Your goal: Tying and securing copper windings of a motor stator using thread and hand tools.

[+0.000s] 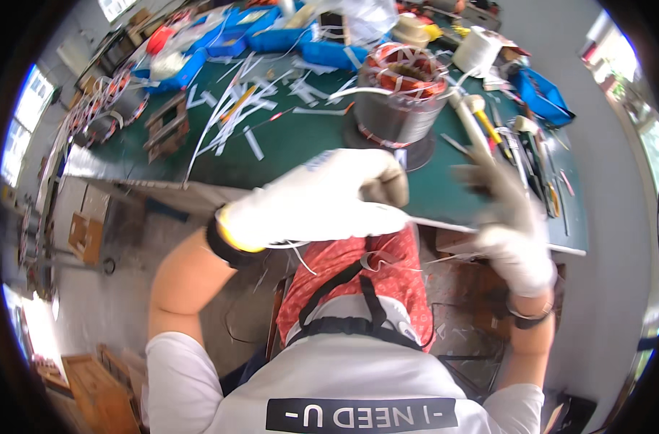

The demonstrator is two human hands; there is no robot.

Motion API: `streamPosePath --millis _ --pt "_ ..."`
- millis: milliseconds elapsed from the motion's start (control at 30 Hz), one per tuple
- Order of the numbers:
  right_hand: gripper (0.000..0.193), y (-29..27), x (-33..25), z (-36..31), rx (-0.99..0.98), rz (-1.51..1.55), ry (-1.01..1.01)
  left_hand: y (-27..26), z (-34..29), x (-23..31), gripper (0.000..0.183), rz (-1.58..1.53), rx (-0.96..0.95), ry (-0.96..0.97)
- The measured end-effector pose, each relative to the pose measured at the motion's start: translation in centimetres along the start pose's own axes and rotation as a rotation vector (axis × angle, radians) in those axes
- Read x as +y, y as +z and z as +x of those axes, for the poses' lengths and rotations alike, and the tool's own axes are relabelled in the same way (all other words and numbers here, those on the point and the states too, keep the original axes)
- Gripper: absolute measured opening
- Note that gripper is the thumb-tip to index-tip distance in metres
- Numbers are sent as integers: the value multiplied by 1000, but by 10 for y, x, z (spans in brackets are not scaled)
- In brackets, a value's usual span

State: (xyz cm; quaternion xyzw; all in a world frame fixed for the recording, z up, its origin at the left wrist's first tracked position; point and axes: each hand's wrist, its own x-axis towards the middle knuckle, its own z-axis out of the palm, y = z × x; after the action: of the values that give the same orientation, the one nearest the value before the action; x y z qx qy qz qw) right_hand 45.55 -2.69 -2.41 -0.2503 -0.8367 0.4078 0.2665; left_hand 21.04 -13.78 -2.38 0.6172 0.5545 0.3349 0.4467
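A white work glove with greyish fingertips covers my left hand, held above my lap at the table's near edge. Its fingers are curled closed, and a thin white cord trails from under the palm near the wrist. To the right, my gloved right hand is raised over the table edge, its fingers smeared by motion. Whether it holds anything cannot be made out. Beyond both hands stands a motor stator, a grey metal cylinder with orange copper windings and white lacing on top, on a dark round base.
White paper strips litter the green table. Blue bins line the back. A yellow-handled hammer and several hand tools lie right. A rusty metal frame sits left, beside more wound stators.
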Motion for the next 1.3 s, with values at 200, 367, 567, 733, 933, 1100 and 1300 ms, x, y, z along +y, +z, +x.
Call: streamPosePath --millis 200,367,567,733,933,1100,1300 --pt "33 -3 19 -13 -13 458 412 10 27 -3 21 -381 -127 -85" --pt "16 -48 34 -43 531 197 350 -11 12 -40 37 -503 -69 -167" --pt "17 -59 47 -48 762 -316 309 -23 26 -43 26 -454 73 -134" --pt "31 -29 52 -27 319 -593 104 -22 28 -42 22 -367 45 -121" --pt "47 82 12 53 -160 384 277 -5 20 -58 21 -635 131 -209" --pt "15 64 37 67 -111 317 328 -18 10 -99 60 -1165 26 -452" --pt "16 36 63 72 53 298 386 -15 6 -120 55 -1078 -163 -421"
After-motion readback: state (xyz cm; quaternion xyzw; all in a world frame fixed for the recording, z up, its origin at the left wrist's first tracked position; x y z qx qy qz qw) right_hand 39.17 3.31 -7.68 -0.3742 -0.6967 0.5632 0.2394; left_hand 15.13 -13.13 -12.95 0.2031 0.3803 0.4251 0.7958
